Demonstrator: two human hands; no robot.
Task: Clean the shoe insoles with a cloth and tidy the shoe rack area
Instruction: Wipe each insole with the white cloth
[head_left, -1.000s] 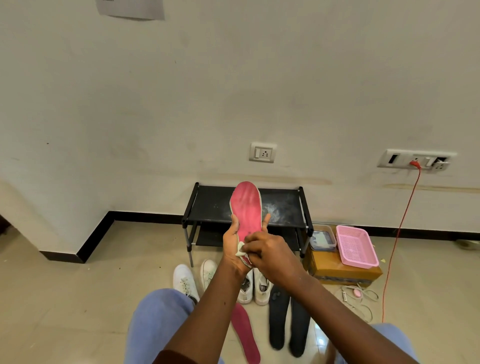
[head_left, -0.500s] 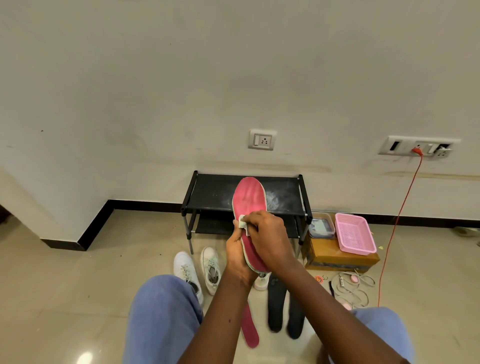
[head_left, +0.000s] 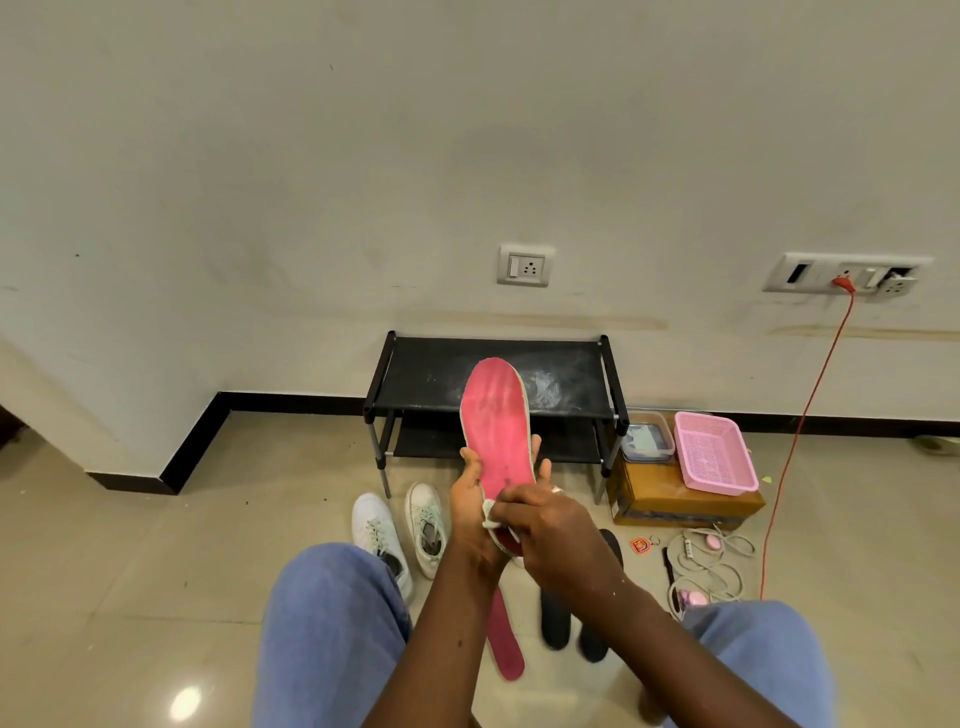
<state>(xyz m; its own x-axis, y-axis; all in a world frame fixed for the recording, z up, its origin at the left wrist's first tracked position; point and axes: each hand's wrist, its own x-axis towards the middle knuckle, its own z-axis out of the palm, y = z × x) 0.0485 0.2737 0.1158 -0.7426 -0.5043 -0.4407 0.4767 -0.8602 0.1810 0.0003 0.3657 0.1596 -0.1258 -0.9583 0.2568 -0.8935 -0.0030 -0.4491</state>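
A black two-shelf shoe rack (head_left: 431, 376) stands against the wall, with a cardboard box (head_left: 670, 501) just beside it, its print too blurred to read. White sneakers (head_left: 376, 525) sit on the floor before the rack. The left hand (head_left: 470, 506) grips a pink insole (head_left: 496, 431) upright by its heel, fingers (head_left: 543, 470) curled round its edges. The right hand (head_left: 550, 527) pinches a small white cloth (head_left: 491, 513) against the insole's heel end.

cardboard box (head_left: 670, 501) | pink basket (head_left: 714, 452): atop box, right | clear lidded container (head_left: 647, 437): atop box, left | orange cable (head_left: 795, 431): right of box | white cord tangle (head_left: 714, 566): before box
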